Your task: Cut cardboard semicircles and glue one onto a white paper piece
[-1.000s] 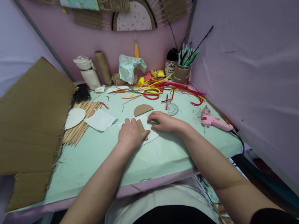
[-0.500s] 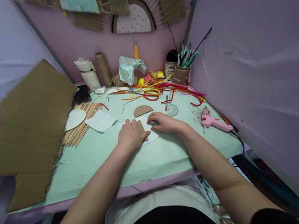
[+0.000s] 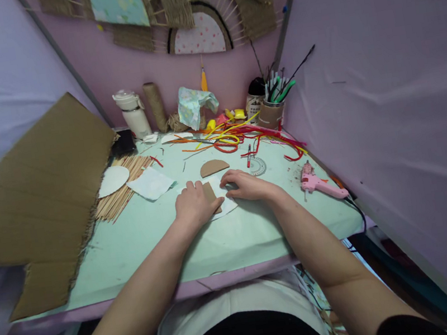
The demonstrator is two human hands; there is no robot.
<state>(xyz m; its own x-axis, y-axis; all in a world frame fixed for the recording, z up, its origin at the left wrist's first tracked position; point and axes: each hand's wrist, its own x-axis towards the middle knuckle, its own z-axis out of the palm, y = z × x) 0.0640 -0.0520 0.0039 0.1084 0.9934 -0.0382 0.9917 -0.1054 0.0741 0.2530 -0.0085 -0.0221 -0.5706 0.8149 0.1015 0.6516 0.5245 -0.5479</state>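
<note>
Card piece [image 3: 211, 194], brown and flat with straight cut edges, lies on a thin white paper sheet [image 3: 225, 207] just on your side of the brown semicircle [image 3: 214, 167], near the middle of the tabletop [image 3: 154, 241]. Your left hand [image 3: 193, 206] lies flat and spread over its left part, pressing it down rather than gripping. Your right hand [image 3: 247, 184] rests beside it, fingers curled onto the paper's far edge. Whether they pinch anything cannot be told.

Likely faults, as a judgement:
- The card is held by palm pressure alone on smooth paper over a smooth tabletop, so a sideways push could slide both layers out of register.
- The light paper could crease under the right fingertips.
- The stiff, matte semicircle looks close enough to be nudged by either hand.

Right of the semicircle:
- A clear plastic protractor [image 3: 256, 166] lies flat.
- Farther right and nearer you sits a pink glue gun [image 3: 319, 182], its dark cord trailing over the edge. A forearm sweep could catch it.

Beyond the semicircle, red, orange and yellow strands [image 3: 239, 134] lie tangled and springy.

Left of the semicircle:
- A white paper square [image 3: 150, 183].
- A bundle of thin wooden sticks [image 3: 123, 190] that would roll easily.
- A large corrugated cardboard sheet [image 3: 40, 191] overhanging the tabletop.
</note>
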